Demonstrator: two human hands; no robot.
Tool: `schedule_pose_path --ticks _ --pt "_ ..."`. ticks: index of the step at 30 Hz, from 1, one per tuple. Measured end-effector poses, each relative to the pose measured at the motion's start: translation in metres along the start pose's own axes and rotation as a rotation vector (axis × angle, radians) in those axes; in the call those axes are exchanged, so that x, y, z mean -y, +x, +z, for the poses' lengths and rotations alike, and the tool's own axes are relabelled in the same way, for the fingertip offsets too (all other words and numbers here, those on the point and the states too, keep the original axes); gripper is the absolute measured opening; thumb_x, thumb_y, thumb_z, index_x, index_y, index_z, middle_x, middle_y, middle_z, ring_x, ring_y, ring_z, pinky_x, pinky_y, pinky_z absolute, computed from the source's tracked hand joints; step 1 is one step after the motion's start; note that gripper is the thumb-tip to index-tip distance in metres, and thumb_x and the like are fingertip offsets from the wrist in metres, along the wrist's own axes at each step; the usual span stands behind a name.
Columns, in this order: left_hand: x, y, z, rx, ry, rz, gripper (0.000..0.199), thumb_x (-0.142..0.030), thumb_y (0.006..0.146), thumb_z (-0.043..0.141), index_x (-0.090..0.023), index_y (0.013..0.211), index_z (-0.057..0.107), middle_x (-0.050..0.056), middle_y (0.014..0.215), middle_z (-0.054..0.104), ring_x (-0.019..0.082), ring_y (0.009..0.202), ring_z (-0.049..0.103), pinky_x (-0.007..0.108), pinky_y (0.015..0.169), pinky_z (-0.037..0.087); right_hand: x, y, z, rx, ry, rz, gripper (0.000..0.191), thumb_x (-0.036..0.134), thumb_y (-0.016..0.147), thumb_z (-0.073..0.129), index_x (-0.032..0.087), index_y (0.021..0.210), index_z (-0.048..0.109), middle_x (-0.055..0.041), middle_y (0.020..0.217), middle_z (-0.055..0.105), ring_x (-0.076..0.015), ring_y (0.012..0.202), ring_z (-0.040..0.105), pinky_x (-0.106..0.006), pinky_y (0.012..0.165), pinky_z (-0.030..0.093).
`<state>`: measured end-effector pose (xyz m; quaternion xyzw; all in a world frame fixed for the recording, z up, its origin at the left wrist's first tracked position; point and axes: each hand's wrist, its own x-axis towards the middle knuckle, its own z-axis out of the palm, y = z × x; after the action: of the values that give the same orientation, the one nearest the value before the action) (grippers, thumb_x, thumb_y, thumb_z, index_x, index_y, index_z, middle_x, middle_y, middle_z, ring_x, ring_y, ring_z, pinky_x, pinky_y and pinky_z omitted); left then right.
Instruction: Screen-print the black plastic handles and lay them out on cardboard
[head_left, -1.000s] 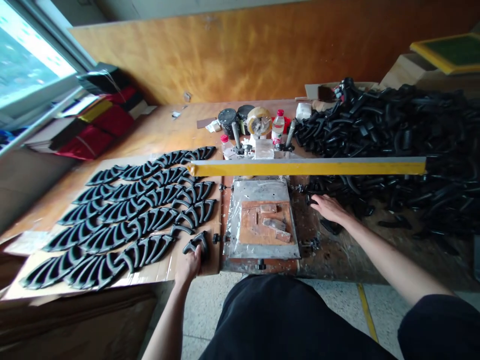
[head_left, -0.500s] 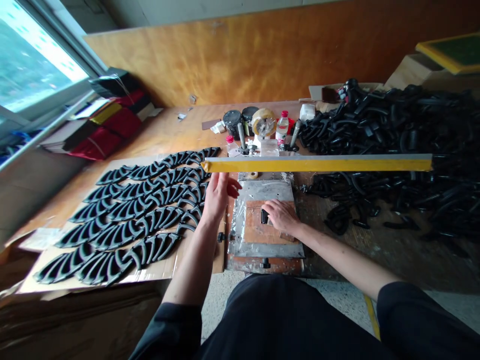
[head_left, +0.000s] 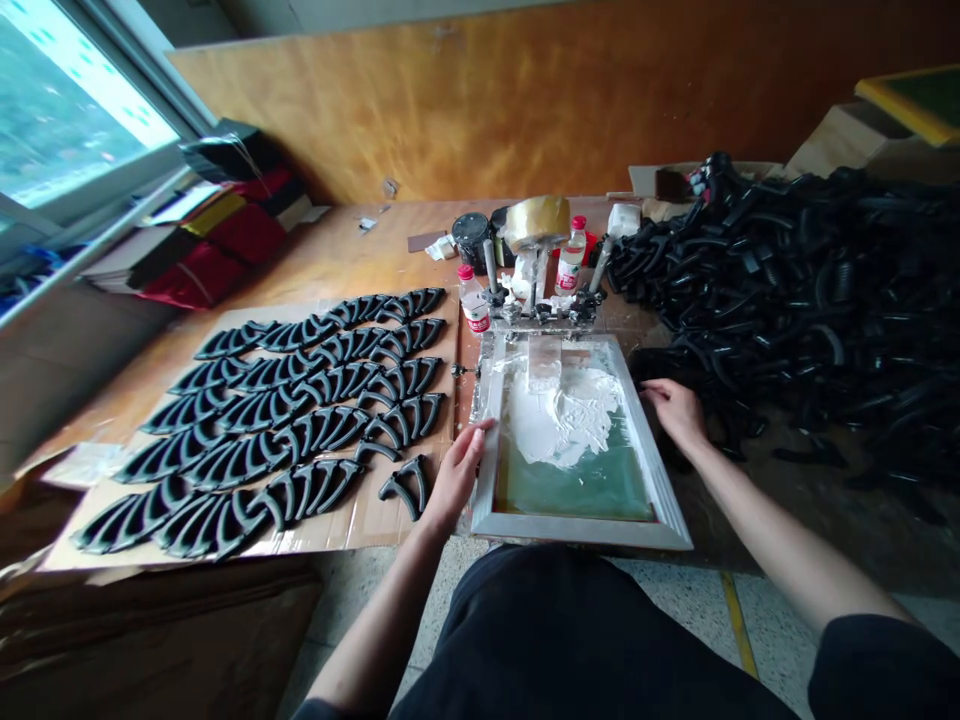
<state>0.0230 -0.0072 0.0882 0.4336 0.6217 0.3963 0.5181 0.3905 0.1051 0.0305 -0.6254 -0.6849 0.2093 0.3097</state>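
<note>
At twelve o'clock, the frame [head_left: 585, 530] is seemingly being steadied, left hand [head_left: 457, 470] half-curled at eleven, right hand [head_left: 679, 412] likewise at one; whether it is being gripped cannot be told. Level handling is probably being called for next, white paste [head_left: 581, 415] being carried inside.

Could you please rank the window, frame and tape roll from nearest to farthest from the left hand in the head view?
1. Frame, just right of the left hand.
2. Tape roll, farther back, near the middle.
3. Window, far upper left.

Free room over frame [head_left: 585, 528] front; posts [head_left: 490, 266] block rear, pile [head_left: 795, 260] right.
</note>
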Motion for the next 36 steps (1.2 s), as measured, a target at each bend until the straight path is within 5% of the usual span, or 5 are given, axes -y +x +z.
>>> schedule_pose_path --ticks 5,10,20,30,36 --pt "0.047 0.019 0.012 0.001 0.168 -0.046 0.069 -0.050 0.085 0.055 -0.024 0.147 0.038 -0.005 0.068 0.051 0.009 0.056 0.043 0.021 0.057 0.036 0.072 0.040 0.017 -0.189 -0.147 -0.233 0.055 0.034 0.081 0.067 0.016 0.130 0.053 -0.0173 0.136 0.050 -0.0310 0.118 0.051 -0.046 0.093 0.047" --pt "0.057 0.026 0.011 0.016 0.306 -0.046 0.064 -0.050 0.087 0.050 -0.024 0.144 0.042 -0.005 0.067 0.049 0.011 0.059 0.046 0.022 0.059 0.037 0.146 0.041 0.059 0.207 -0.351 -0.382 0.034 0.025 0.077 0.071 0.017 0.110 0.063 -0.0107 0.108 0.066 -0.0259 0.097 0.060 -0.036 0.082 0.047" --pt "0.062 0.027 0.011 -0.025 0.300 -0.071 0.059 -0.050 0.086 0.051 -0.022 0.138 0.050 -0.003 0.069 0.054 0.012 0.061 0.049 0.022 0.058 0.036 0.130 -0.013 0.031 0.671 -0.276 -0.745 0.023 0.005 0.073 0.057 0.023 0.082 0.068 0.0022 0.082 0.068 -0.0138 0.073 0.061 -0.023 0.060 0.035" --pt "0.054 0.022 0.011 -0.013 0.194 -0.091 0.063 -0.052 0.084 0.054 -0.021 0.137 0.050 -0.003 0.068 0.054 0.010 0.056 0.046 0.021 0.055 0.037 0.123 -0.032 0.046 0.483 -0.194 -0.699 0.017 0.016 0.081 0.063 0.024 0.095 0.070 0.0000 0.089 0.071 -0.0149 0.076 0.064 -0.023 0.066 0.044" --pt "0.016 0.011 -0.001 0.065 0.075 -0.069 0.069 -0.056 0.084 0.055 -0.024 0.143 0.043 -0.005 0.064 0.052 0.009 0.050 0.042 0.020 0.048 0.033 0.155 0.044 0.031 0.238 -0.206 -0.420 0.054 0.035 0.083 0.070 0.033 0.134 0.053 -0.0004 0.108 0.071 -0.0196 0.085 0.066 -0.030 0.073 0.049"
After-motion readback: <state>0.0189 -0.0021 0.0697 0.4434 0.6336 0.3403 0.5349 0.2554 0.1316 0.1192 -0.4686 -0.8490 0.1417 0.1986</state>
